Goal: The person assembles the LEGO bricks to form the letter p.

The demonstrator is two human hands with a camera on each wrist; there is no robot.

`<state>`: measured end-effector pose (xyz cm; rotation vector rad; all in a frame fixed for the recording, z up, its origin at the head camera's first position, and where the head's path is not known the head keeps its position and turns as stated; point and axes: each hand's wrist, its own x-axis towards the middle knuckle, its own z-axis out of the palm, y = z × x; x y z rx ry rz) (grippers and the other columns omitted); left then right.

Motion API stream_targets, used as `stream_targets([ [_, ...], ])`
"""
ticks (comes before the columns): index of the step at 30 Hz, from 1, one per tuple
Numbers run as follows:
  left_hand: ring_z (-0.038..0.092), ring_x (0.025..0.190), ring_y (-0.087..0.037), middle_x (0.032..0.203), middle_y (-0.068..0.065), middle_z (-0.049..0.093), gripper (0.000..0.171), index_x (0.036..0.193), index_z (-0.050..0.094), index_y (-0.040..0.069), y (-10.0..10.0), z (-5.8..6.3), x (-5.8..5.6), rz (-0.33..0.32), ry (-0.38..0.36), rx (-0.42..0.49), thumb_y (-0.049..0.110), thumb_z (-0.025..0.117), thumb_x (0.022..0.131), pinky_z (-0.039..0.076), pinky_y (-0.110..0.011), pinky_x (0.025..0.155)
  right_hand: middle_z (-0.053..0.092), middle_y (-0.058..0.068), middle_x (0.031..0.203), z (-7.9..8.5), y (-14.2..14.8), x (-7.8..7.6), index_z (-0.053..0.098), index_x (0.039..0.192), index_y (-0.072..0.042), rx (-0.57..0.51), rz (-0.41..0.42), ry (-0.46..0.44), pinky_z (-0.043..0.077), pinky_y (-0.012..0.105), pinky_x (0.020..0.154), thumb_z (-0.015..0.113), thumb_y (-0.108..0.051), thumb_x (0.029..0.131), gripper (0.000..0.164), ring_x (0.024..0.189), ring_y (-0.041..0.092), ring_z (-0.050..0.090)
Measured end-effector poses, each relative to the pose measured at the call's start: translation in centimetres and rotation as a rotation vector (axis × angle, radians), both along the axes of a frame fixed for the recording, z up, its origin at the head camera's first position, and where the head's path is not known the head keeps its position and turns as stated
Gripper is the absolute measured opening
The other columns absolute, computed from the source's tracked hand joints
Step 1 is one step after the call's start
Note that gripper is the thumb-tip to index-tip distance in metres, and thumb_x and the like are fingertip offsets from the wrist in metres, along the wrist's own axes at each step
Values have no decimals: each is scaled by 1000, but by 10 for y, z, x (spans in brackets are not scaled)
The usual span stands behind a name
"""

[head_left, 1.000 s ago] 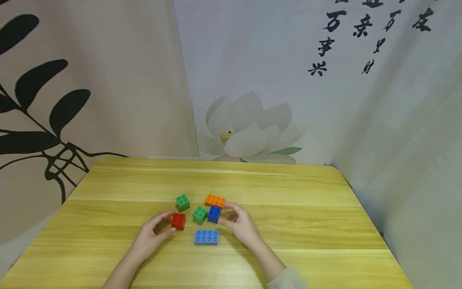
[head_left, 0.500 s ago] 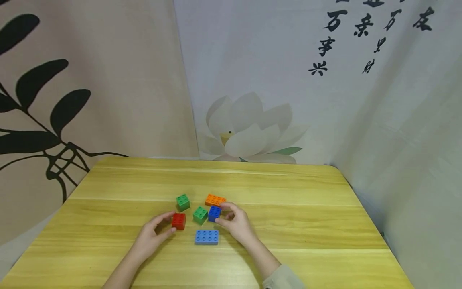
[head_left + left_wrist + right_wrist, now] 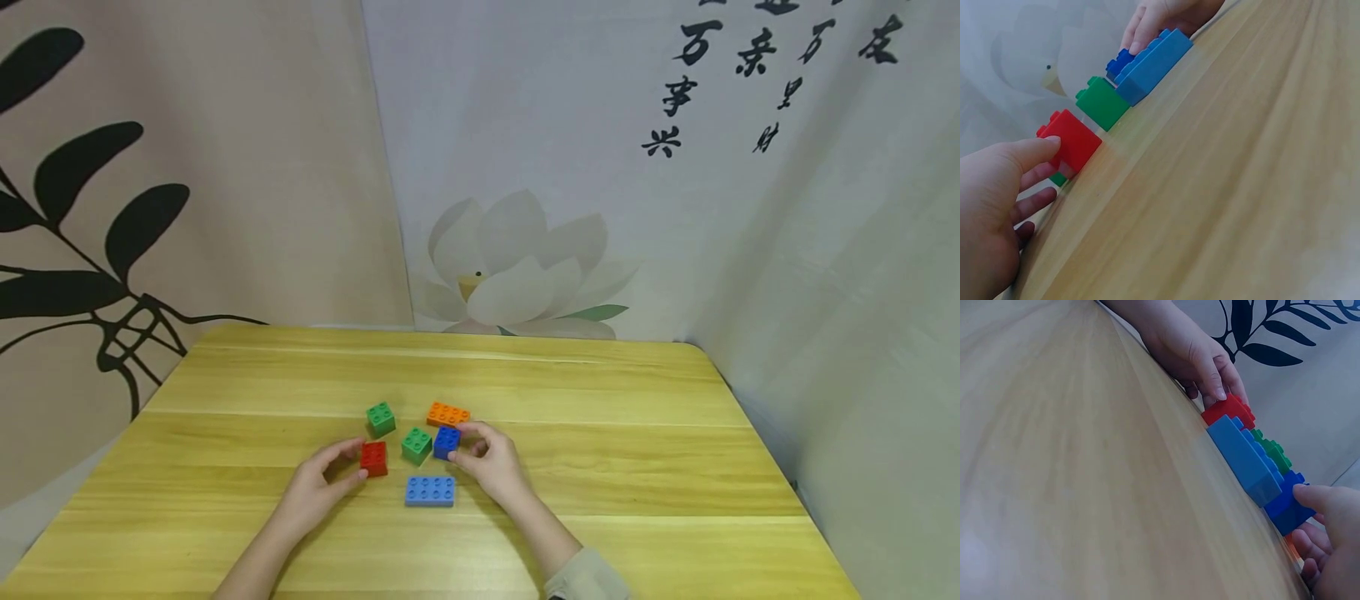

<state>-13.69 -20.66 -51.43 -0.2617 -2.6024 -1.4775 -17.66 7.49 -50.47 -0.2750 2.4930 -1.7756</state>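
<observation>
My left hand (image 3: 317, 492) pinches a square red toy building brick (image 3: 374, 459) between thumb and fingers; in the left wrist view the thumb lies on the near face of the brick. On the other side, my right hand (image 3: 493, 468) grips a square dark blue brick (image 3: 447, 443), thumb in front and fingers behind. Both bricks sit at the tabletop. Between them stands a green brick (image 3: 417, 446), close beside the dark blue one. A long light blue brick (image 3: 430, 492) lies nearer the person, partly covering the dark blue brick in the right wrist view.
Behind the red brick is a second green brick (image 3: 381, 419). An orange brick (image 3: 448, 414) lies just behind the dark blue one, near the right fingertips. The wooden table (image 3: 637, 450) ends at a printed curtain (image 3: 540, 167) at the back.
My right hand has come left and its thumb has met the dark blue brick, which it now grips. The red brick has shifted slightly right with my left fingers.
</observation>
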Motion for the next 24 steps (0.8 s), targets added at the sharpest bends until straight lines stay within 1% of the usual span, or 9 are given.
stream_targets([
  [3, 58, 104, -21, 108, -2, 64, 48, 125, 60, 4, 0, 0, -2, 0, 0, 1, 7, 76, 80, 45, -37, 92, 63, 2, 101, 0, 1, 0, 65, 118, -10, 1, 3, 5, 42, 19, 54, 78, -14, 81, 39, 73, 14, 53],
  [7, 58, 99, -20, 104, -1, 65, 46, 123, 62, 4, 0, -1, -3, 3, 13, 10, 5, 76, 80, 47, -33, 87, 63, 2, 101, 0, 3, 1, 66, 117, -10, -15, 9, 11, 42, 19, 54, 78, -12, 81, 38, 73, 14, 53],
  [11, 58, 94, -21, 103, -2, 65, 44, 121, 63, 4, 0, 1, -3, 4, 27, 36, 6, 76, 80, 48, -30, 79, 63, 1, 102, 1, 6, 2, 66, 115, -11, -44, 13, 11, 42, 19, 54, 77, -10, 80, 36, 72, 14, 52],
  [14, 57, 92, -22, 102, -3, 65, 42, 120, 63, 4, 2, 4, -1, 15, 34, 50, 6, 76, 80, 48, -30, 75, 64, 2, 102, 2, 10, 4, 66, 115, -11, -54, 12, 18, 42, 19, 54, 77, -9, 80, 36, 72, 14, 52],
  [21, 56, 90, -30, 101, -5, 64, 42, 118, 63, 1, 7, 11, 2, 46, 83, 30, -1, 75, 78, 46, -35, 71, 64, 4, 105, 5, 24, 7, 67, 115, -11, -54, 0, 27, 41, 19, 55, 77, -10, 81, 36, 72, 14, 51],
  [24, 55, 89, -28, 102, -4, 64, 42, 118, 64, 3, 11, 17, 4, 43, 99, 27, -1, 76, 78, 44, -34, 72, 64, 6, 106, 5, 31, 9, 66, 116, -10, -56, -1, 34, 41, 19, 55, 77, -10, 81, 37, 73, 15, 51],
])
